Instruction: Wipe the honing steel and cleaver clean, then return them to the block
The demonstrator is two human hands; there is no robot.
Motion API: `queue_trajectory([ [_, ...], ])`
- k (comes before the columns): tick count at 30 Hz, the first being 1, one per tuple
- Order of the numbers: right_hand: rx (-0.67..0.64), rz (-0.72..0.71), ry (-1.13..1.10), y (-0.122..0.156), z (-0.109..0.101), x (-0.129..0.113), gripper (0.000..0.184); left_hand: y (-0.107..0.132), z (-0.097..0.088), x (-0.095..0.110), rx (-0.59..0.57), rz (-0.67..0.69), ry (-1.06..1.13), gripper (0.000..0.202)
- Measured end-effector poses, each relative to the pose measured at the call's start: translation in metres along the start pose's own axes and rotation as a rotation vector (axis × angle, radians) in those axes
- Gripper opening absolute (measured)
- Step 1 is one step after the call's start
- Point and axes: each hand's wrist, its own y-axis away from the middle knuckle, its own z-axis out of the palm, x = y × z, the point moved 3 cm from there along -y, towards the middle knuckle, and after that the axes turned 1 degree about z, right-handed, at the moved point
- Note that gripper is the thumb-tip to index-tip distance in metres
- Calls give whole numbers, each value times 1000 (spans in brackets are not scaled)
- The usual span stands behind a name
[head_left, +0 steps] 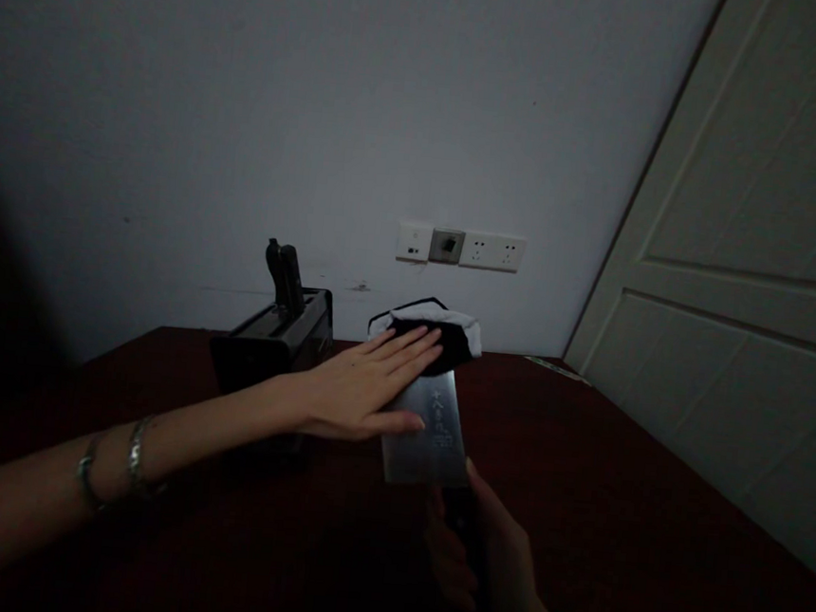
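Gripping the dark handle (462, 518) of a cleaver (430, 460) just below the middle of the frame, the right hand (501, 552) has its fingers closed round it; they sink into shadow, and the handle's lower end cannot be made out. The blade's far end is hidden under a black and white cloth (457, 351); whether this is one piece or two, I cannot tell. The left hand (365, 388) lies over cloth and blade, its fingers stretched out nearly straight, the thumb apart from them. Its forearm leaves by the left edge; the right wrist leaves at the bottom.

Counted: one cleaver, two bracelets (136, 454) on the left forearm, and one knife block (310, 321) left of centre, partly behind that arm, with two black handles (284, 276) standing up from it. On the wall (292, 77) sits one row of outlet plates (493, 252), mostly white, one grey. The table (648, 498) darkens towards the bottom; a pale door (753, 279) is cropped at right.

Stamped characters (441, 414) run down the blade, with smaller marks beneath, too dim to read surely.
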Motion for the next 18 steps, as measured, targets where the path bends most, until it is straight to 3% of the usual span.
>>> queue_trajectory([
  [4,2,25,8,0,0,3,48,-3,-3,-12,16,-47,-37,78],
  [7,11,35,1,-2,-1,3,48,-3,0,-7,23,-34,-38,82],
  [13,48,-39,-5,-2,-6,-8,48,8,9,32,-32,110,102,83],
  [18,72,-71,76,0,-14,-10,59,22,7,60,-102,244,293,81],
])
